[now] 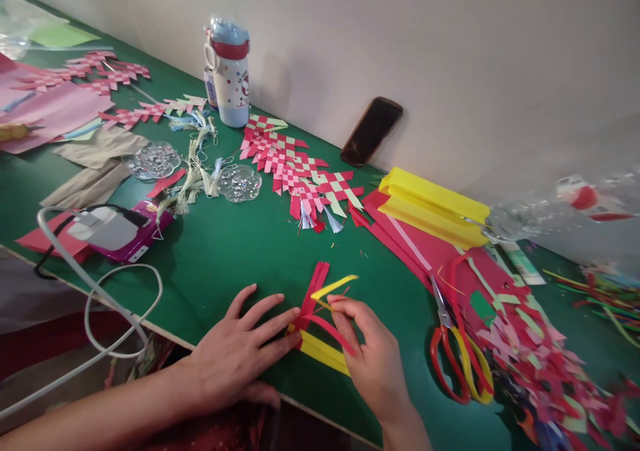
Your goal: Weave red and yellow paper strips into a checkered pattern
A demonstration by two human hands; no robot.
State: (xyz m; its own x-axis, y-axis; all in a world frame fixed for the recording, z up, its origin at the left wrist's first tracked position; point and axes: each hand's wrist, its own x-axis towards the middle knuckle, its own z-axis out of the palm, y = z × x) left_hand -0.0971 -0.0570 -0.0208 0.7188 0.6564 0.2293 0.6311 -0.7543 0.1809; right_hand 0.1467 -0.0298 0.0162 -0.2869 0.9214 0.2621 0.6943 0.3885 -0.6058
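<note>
Left hand (235,344): spread, gripping nothing, fingertips pressed down on the join where paper strips cross, lower centre of frame; the flat press presumably stops the small piece sliding or springing open

Right hand (373,357): thumb and index finger appear to pinch the end of a folded yellow strip (334,287) and lift it off the work; a curved red strip (330,327) bows up beside the thumb, and whether it too is gripped cannot be told

Under the fingers: flat red strips (316,284) point up-frame, flat yellow strips (325,356) run toward lower right, meeting at the left fingertips; this spread probably leaves each arm free to fold

Right of the hands: scissors (444,334), handles toward the lower edge, likely for easy reach; paper scraps (530,357) heaped beyond, lower right

Centre: checkered woven pieces (295,164) overlap in a row on the green counter (220,251), seemingly gathered in one place

Upper centre: phone (373,131) leans on the wall, bottle (233,81) upright farther left; both perhaps set back to spare working room
</note>
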